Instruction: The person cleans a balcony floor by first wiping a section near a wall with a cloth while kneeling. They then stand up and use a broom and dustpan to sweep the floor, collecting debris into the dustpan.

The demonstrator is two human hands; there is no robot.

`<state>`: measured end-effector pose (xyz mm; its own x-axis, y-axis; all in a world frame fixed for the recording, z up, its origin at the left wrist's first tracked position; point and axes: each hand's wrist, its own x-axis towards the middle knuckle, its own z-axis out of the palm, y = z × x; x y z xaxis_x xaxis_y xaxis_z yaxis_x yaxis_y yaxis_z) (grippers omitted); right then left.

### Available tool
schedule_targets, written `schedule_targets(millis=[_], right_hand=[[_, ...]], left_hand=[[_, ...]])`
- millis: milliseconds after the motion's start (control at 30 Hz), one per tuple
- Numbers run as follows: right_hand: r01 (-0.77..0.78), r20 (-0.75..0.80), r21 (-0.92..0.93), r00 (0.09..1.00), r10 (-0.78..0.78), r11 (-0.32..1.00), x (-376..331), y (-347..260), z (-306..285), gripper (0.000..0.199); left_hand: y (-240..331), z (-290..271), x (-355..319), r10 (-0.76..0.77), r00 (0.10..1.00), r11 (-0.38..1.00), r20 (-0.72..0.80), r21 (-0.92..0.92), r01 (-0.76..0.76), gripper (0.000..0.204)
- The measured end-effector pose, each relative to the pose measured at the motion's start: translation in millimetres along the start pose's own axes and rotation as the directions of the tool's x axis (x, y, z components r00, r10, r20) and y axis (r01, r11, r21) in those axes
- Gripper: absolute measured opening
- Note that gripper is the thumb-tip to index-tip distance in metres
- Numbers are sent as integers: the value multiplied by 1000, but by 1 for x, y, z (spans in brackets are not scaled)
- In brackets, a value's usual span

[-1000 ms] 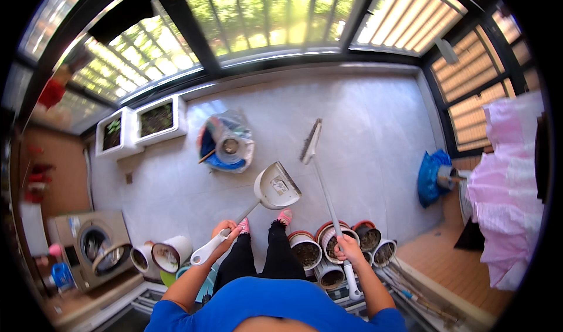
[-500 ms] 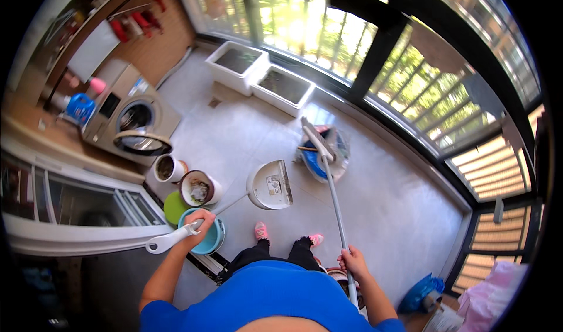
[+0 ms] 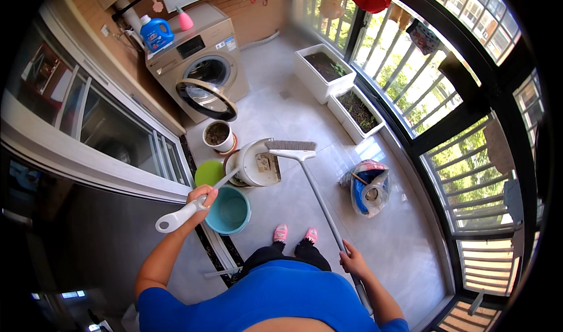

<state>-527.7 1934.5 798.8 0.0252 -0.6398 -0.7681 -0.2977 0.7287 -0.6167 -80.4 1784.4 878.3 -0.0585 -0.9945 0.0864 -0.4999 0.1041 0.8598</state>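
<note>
My left hand (image 3: 201,202) is wrapped round the grey-white handle of a dustpan. The white dustpan (image 3: 265,170) reaches out ahead of it, partly covering a plant pot behind. In my right hand (image 3: 353,258) is the grey pole of a broom (image 3: 293,153). The broom's head, with grey bristles pointing away from me, is beside the dustpan's right side. Below my left hand's reach, a light-blue bucket (image 3: 227,210) stands next to a round green thing (image 3: 209,174). Whether the broom head touches the floor, I cannot tell.
A washing machine (image 3: 196,62) with its door open stands at the far left, a blue detergent bottle (image 3: 156,34) on top. A pot of soil (image 3: 218,135) is before it. White planters (image 3: 359,134) line the window. A plastic bag (image 3: 370,186) sits on the floor at right.
My view has turned left. The broom head has swung left, from near the plastic bag to beside the dustpan. Both hands keep their hold.
</note>
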Motion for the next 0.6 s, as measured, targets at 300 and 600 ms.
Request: schedule_targets(millis=[300,600], right_hand=[[313,67,-504,944,-324,805,75,-48,48,49],[373,109,-429,925,-363,822,98,-70,67,48]], left_hand=[[-2,-14,-17,68,998,996,13,58,-69,23],[-21,-15,-6,125,982,980,140,137,-144,15]])
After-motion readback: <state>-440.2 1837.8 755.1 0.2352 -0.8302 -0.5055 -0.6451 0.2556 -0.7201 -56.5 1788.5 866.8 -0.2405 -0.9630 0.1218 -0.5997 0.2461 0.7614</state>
